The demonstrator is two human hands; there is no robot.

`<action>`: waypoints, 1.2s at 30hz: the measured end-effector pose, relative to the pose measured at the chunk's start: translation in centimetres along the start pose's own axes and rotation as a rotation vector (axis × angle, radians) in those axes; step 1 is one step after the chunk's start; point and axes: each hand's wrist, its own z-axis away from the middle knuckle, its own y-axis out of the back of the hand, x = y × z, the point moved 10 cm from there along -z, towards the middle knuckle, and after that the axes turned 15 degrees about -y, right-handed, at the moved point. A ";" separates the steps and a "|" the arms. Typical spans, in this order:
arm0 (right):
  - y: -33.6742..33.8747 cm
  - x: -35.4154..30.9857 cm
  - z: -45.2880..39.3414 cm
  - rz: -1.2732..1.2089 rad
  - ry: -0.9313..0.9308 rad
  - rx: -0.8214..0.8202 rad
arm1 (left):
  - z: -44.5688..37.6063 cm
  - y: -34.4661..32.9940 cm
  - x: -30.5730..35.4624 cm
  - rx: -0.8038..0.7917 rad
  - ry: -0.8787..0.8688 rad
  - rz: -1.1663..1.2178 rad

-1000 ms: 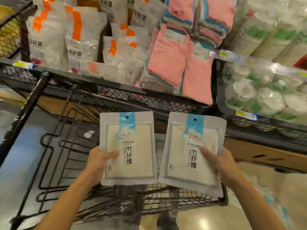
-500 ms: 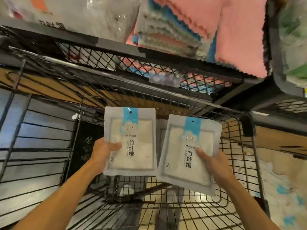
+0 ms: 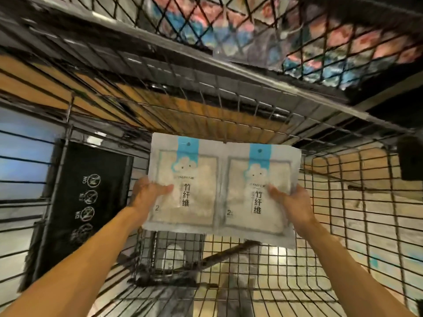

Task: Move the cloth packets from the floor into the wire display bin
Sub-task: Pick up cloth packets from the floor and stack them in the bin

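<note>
A big wire basket [image 3: 343, 225] of black metal fills most of the view, seen from above; its grid floor and its side walls are around both arms. Through the grid a pale shiny floor [image 3: 286, 259] shows below. Above the basket runs a dark mesh shelf [image 3: 251, 53], and behind the mesh there are pink and blue folded cloths [image 3: 343, 42], blurred. Under this shelf an orange-brown wooden board [image 3: 183, 110] is seen behind the wires. At the left side a black panel [image 3: 87, 202] stands with four round white signs printed on it in a row.

Two flat cloth packets are held up side by side inside the basket, above its floor, with their inner edges touching or overlapping slightly; I cannot tell which. Each one is pale grey with a light blue strip at the top, a small cloud drawing and black Chinese letters. The left packet [image 3: 183, 186] is held by the left hand [image 3: 146, 193] at its left edge, the thumb lying on the front and the other fingers hidden behind. The right packet [image 3: 258, 193] is held in the same way by the right hand [image 3: 295, 202] at its right edge, thumb on the front. Both hands are closed firmly on their packets, and the bare forearms reach in from the lower corners
</note>
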 end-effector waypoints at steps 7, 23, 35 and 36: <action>0.4 -0.2 1.2 0.264 0.097 0.358 | 1.3 -1.0 2.2 0.026 -0.217 -0.149; -1.5 -3.8 3.2 0.966 0.244 0.635 | 3.8 -2.7 6.6 0.024 -0.420 -1.081; 2.7 -13.5 15.8 1.152 0.414 0.440 | 13.0 -3.1 23.9 -0.023 -0.577 -1.359; 3.4 -14.6 17.3 1.139 0.427 0.456 | 14.2 -3.1 25.8 -0.010 -0.574 -1.353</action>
